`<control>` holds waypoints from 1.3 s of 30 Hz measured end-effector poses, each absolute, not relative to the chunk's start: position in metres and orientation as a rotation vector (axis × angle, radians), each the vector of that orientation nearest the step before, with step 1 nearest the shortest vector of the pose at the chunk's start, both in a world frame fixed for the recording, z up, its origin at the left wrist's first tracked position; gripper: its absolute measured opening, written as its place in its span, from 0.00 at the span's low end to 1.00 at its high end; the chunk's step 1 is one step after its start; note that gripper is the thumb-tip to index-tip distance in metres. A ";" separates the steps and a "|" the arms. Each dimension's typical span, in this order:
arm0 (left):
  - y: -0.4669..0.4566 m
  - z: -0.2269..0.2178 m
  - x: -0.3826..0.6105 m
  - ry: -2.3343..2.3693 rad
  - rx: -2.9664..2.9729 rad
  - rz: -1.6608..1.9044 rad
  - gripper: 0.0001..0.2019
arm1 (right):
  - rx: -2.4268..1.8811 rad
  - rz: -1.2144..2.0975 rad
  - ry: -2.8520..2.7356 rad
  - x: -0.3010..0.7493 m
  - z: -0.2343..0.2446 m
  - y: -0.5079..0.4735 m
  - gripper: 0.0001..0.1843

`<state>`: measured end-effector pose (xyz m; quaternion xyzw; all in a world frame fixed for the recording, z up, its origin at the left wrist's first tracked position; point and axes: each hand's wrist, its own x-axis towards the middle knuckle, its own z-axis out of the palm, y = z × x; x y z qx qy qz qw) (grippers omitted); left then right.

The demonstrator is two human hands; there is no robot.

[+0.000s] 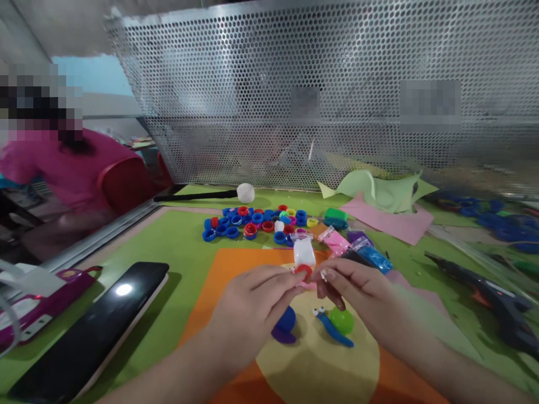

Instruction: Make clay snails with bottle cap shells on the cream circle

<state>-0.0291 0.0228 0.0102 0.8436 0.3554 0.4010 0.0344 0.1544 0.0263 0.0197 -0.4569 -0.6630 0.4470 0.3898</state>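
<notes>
Between the thumb and fingers of my left hand (pixel 252 303) is a red bottle cap (pixel 303 272), with a pink strip showing just below it. My right hand (pixel 362 286) pinches a tiny white bit (pixel 323 275), which looks like modelling clay, close beside the cap. Below my hands, a yellow paper circle (pixel 320 373) lies on an orange sheet (pixel 225 266). On it rests a snail figure with a green cap shell (pixel 342 321), a blue clay body (pixel 332 330) and white eyes. A blue cap (pixel 287 320) on a purple strip (pixel 283 335) is partly hidden by my left hand.
Loose bottle caps (pixel 231 232) and clay packets (pixel 304 251) lie beyond the sheet. A phone (pixel 96 331) is on the left, a glue gun (pixel 484 297) on the right. Cut paper (pixel 385 216) sits before a perforated metal panel (pixel 269 101). A person in pink (pixel 88 163) sits at far left.
</notes>
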 end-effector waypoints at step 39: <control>0.029 0.012 -0.030 1.264 2.339 0.891 0.06 | -1.245 1.381 -1.514 0.156 0.012 0.036 0.13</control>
